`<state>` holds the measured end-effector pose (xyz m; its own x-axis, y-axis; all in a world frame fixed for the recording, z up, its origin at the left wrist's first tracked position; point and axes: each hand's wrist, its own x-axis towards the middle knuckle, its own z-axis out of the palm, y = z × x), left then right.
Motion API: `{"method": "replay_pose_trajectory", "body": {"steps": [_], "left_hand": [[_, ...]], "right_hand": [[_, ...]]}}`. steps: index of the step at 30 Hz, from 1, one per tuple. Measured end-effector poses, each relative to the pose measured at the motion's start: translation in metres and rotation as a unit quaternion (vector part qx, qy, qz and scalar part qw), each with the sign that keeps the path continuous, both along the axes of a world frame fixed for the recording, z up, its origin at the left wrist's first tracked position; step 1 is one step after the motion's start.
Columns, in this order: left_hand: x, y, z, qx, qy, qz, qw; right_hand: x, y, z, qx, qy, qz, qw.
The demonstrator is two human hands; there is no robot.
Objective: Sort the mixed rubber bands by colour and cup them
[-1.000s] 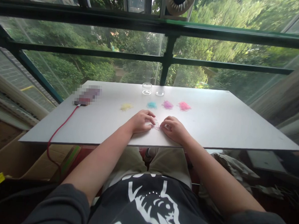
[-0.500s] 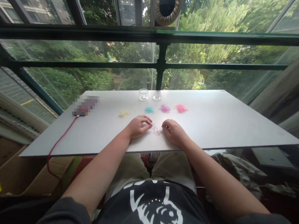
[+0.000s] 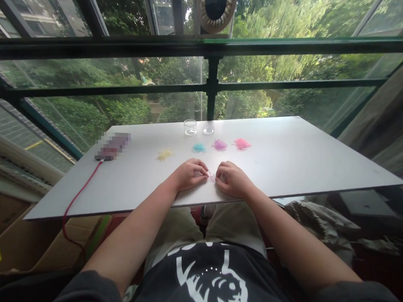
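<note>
L hand [image 3: 189, 174] curled, palm down | R hand [image 3: 232, 179] curled, fingertips nearly meeting | both forearms fwd

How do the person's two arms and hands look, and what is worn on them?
The left hand and right hand are bare, with no gloves, rings or watch visible. Both forearms are bare too. Dark grey sleeves cover only the upper arms.

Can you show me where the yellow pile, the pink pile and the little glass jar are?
yellow pile [image 3: 165, 154], head view, middle of the heap.
pink pile [image 3: 242, 144], head view, middle of the heap.
glass jar [image 3: 190, 127], head view, its clear side wall.
</note>
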<state>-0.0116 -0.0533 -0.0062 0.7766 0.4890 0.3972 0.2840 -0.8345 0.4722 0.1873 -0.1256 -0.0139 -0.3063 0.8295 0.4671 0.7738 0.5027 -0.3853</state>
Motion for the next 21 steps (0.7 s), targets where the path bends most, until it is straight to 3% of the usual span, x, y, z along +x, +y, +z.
{"method": "replay_pose_trajectory", "body": {"steps": [9,15,21], "left_hand": [[0.0,0.004,-0.005,0.001,0.012,0.001,1.0],[0.0,0.004,-0.006,-0.021,-0.011,0.007,1.0],[-0.003,0.004,-0.004,-0.036,-0.026,0.034,0.998]], "right_hand": [[-0.03,-0.005,-0.009,-0.021,-0.006,-0.119,0.993],[-0.038,-0.008,-0.01,-0.026,-0.012,-0.148,0.989],[-0.036,-0.007,-0.01,-0.025,0.001,-0.131,0.991]]}}
